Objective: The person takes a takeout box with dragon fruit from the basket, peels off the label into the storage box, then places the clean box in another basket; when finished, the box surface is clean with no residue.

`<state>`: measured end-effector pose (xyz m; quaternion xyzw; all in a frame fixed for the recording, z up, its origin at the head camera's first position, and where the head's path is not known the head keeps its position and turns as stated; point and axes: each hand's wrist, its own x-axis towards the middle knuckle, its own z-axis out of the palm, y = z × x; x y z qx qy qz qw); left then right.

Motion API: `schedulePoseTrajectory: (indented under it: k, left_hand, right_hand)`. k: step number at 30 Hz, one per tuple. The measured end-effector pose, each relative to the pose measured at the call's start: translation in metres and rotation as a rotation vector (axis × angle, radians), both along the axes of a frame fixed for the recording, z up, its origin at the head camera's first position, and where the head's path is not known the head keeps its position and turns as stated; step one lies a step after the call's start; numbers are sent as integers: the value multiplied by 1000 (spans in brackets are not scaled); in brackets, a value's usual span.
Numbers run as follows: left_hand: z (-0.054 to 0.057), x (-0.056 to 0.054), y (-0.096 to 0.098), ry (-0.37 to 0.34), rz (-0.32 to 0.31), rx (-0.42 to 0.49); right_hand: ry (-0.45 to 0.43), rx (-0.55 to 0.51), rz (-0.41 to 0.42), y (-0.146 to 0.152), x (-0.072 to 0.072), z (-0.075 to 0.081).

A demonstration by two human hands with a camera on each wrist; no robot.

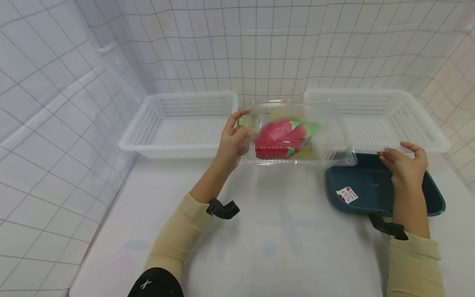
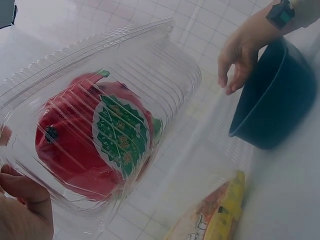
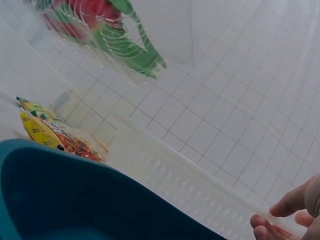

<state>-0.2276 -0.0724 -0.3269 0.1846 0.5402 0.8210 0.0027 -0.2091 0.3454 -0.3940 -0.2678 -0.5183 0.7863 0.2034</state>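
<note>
My left hand [image 1: 233,142] grips the left end of a clear plastic clamshell box [image 1: 334,132], raised above the table. Inside lies a red, rounded item with green tips, like a dragon fruit [image 1: 280,136]; in the left wrist view a green oval label [image 2: 121,134] shows on it. At the right, my right hand [image 1: 408,167] hovers over a dark teal basin [image 1: 371,177], its fingers loosely bent and holding nothing. A white and red sticker [image 1: 347,194] marks the basin's inner wall.
Two white perforated baskets stand at the back, one left [image 1: 178,152] and one right [image 1: 430,136]. Between them, partly behind the box, are yellow printed packets [image 3: 62,135]. White gridded cloth [image 1: 274,49] rises behind the white table [image 1: 259,255].
</note>
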Motion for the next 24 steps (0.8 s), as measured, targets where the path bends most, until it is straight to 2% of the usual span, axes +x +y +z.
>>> schedulePoseTrajectory:
  k: [5, 11, 13, 15, 17, 24]
  left_hand:
    - [13, -12, 11, 11, -24, 21]
    - [29, -25, 20, 14, -28, -2]
    - [33, -29, 24, 26, -22, -13]
    - [37, -34, 28, 31, -20, -13]
    - [40, -38, 32, 37, -19, -12]
    - [45, -51, 52, 53, -34, -14]
  right_hand:
    - [36, 13, 18, 26, -15, -33]
    - [78, -13, 20, 37, -25, -51]
    - [82, 13, 17, 37, -26, -54]
    - [85, 18, 20, 35, -25, -52]
    - [73, 28, 16, 27, -20, -43]
    - [23, -72, -9, -17, 8, 11]
